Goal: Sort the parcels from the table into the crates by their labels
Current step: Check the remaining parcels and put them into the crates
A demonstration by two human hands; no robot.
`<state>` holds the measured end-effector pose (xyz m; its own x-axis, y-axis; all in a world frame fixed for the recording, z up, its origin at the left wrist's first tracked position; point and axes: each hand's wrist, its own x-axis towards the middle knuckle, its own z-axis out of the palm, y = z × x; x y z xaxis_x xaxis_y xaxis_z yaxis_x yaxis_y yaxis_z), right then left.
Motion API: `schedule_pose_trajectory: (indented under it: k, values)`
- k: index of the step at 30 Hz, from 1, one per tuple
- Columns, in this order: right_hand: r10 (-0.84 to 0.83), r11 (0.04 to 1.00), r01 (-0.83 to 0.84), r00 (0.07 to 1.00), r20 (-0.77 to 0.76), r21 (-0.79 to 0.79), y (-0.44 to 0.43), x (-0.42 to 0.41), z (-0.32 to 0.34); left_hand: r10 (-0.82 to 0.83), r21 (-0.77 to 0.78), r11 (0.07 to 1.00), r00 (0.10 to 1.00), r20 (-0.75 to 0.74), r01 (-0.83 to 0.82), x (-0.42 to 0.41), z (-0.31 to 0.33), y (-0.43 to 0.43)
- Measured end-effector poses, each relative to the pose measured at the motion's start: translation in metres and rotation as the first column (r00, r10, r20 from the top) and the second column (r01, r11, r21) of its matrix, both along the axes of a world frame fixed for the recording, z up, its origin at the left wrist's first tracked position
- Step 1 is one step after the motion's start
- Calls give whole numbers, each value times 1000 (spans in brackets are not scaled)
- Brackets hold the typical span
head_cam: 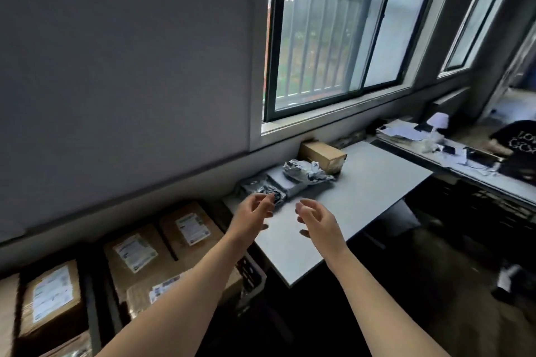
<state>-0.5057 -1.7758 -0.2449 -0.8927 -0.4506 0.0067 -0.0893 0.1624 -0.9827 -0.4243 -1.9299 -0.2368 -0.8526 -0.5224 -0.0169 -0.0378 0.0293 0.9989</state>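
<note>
standing along the wall at the left: dark crates (255, 272), side by side, holding brown cartons with white labels face up. the leftmost carton (49, 301) sits in its own crate, a dark rim between it and the next. the second carton (136, 255) and third carton (190, 229) lie beside each other; one crate or two, cannot tell. a taped carton (156, 293) lies nearer the camera, its label partly hidden by the left forearm. label text too blurred to read.

left hand (252, 219): reached out over the near left corner of the table (362, 191), fingers (262, 200) loosely curled and a little spread, holding nothing. fingertips just in front of a crumpled dark parcel (277, 197); touching or apart, cannot tell.

right hand (317, 222): level with the left hand, near it but apart, palm turned toward it. its fingers (306, 204) are relaxed and spread, thumb low, holding nothing, above bare tabletop.

unsorted parcels lie in a row along the table's wall side, below the window (333, 38). the crumpled dark parcel is at the near end, then a flat grey parcel (285, 180) with a crinkled silver bag (307, 171) lying on its far end. a small cardboard box (323, 155) sits just beside the bag.

far right: a second table (455, 166) strewn with papers, a white lamp (438, 120) on it, and a person in a dark shirt (519, 139) beside it.
</note>
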Motion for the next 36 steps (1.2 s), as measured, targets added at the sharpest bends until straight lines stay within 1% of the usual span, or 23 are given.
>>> schedule_pose_trajectory:
  k: [4, 11, 13, 16, 18, 21, 24, 27, 29, 30, 32, 36]
  values:
    - [-101, 994, 100, 995, -25, -52, 26, -55, 17, -50, 14, 999, 995, -81, 51, -69, 13, 15]
    - [-176, 981, 171, 983, -54, -91, 46, -175, 22, -105, 103, 987, 979, -177, 125, -205, 9, 21]
    - [-194, 980, 191, 980, -45, -56, 45, -210, 20, -100, 145, 981, 977, -189, 129, -246, 7, 20]
    - [-159, 986, 161, 986, -51, 44, 38, -267, 22, -67, 221, 969, 976, -206, 113, -309, 6, 9]
    - [-169, 983, 172, 984, -54, 59, 30, -313, 27, -40, 265, 960, 979, -201, 94, -355, 2, 1]
    - [-176, 982, 180, 982, -63, 58, 23, -357, 29, 8, 307, 950, 982, -188, 51, -404, -4, -6]
    - [-162, 982, 166, 985, -56, 94, 20, -399, 20, 6, 327, 944, 989, -151, 44, -450, -16, -9]
    - [-174, 978, 176, 984, -30, 110, 16, -435, 8, 17, 355, 934, 991, -132, 32, -477, -27, -14]
    - [-180, 973, 185, 983, -42, 140, 12, -452, 2, 27, 368, 930, 992, -123, 20, -487, -34, -18]
    - [-145, 973, 147, 989, -24, 177, 2, -487, -17, 74, 387, 921, 993, -92, -32, -514, -52, -25]
    - [-141, 963, 146, 989, -38, 225, -1, -497, -25, 71, 407, 913, 995, -68, -38, -517, -59, -29]
    - [-90, 961, 84, 996, 12, 264, -20, -563, -54, 141, 400, 907, 990, 13, -135, -561, -83, -40]
